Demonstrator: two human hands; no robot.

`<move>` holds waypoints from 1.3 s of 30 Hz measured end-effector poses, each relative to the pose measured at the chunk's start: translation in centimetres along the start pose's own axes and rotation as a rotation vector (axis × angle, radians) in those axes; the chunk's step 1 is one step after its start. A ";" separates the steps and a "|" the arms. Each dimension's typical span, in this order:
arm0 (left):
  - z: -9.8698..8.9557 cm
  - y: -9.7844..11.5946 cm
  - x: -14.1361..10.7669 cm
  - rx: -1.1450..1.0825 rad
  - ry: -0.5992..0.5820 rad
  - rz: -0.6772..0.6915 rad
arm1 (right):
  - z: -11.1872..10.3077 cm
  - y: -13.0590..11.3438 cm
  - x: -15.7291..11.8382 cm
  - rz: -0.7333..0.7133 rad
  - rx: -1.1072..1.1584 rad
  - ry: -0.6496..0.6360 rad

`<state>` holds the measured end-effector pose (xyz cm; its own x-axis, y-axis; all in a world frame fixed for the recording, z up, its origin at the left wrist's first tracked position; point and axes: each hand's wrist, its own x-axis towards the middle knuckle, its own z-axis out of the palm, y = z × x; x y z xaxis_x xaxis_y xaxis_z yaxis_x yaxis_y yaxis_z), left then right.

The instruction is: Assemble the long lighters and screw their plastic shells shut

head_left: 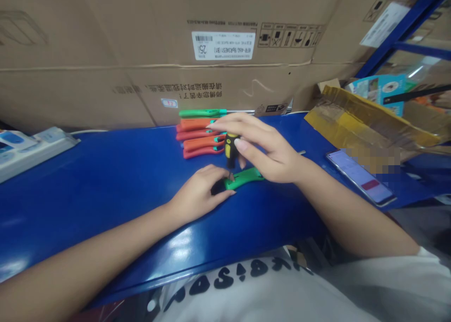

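Note:
A green handled tool (244, 177) lies on the blue table, its left end between the fingers of my left hand (202, 190). Above that end stands a short black and yellow screwdriver (229, 150), upright, tip down on the green handle. My right hand (266, 146) is closed round the screwdriver's grip, with the forefinger over its top. The right end of the green tool runs under my right hand and is hidden. Just behind, several red and orange handled tools (197, 135) lie side by side, with another green one (200, 112) at the back.
Large cardboard boxes (141, 40) stand along the back of the blue table (116, 172). A phone (361, 176) lies at the right, near a yellow-taped open carton (373, 118). White boxes (35, 148) sit at the left; a blue metal frame (398, 26) rises at the upper right.

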<state>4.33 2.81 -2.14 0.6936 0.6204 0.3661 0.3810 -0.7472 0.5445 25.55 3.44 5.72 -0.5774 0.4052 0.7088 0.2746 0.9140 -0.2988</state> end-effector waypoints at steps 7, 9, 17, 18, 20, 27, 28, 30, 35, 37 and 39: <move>0.3 -0.3 -0.1 0.014 0.023 0.015 | 0.2 -0.3 -0.3 -0.034 -0.180 0.097; 0.4 -0.3 -0.1 0.014 0.008 0.000 | 0.1 -0.5 -0.2 -0.019 -0.140 0.047; 0.3 -0.3 -0.2 0.032 0.004 0.021 | 0.2 -0.5 -0.2 -0.040 -0.160 0.112; 0.3 -0.3 -0.2 0.026 0.005 0.019 | 0.2 -0.5 -0.2 -0.036 -0.183 0.109; 0.2 -0.1 -0.2 0.014 -0.003 0.008 | 0.1 -0.6 -0.1 0.009 -0.094 0.049; 0.3 -0.2 -0.1 0.023 -0.011 0.011 | 0.4 -0.4 -0.1 -0.008 -0.048 0.074; 0.3 -0.3 -0.2 0.028 -0.007 0.016 | 0.5 -0.3 -0.2 -0.035 -0.129 0.104; 0.3 -0.3 -0.2 0.032 -0.003 0.019 | 0.6 -0.3 -0.2 -0.041 -0.184 0.102; 0.2 -0.2 -0.3 0.026 -0.012 0.003 | 0.6 -0.5 -0.1 0.109 0.106 -0.027; 0.2 -0.3 -0.4 0.041 0.000 0.005 | 0.6 -0.3 -0.2 0.062 0.028 0.023; 0.3 -0.3 -0.3 0.054 0.012 0.010 | 0.6 -0.1 -0.3 -0.017 -0.131 0.091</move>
<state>4.12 2.77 -2.63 0.6902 0.6155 0.3805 0.4067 -0.7649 0.4996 25.24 3.23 5.17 -0.5123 0.3807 0.7698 0.3670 0.9075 -0.2045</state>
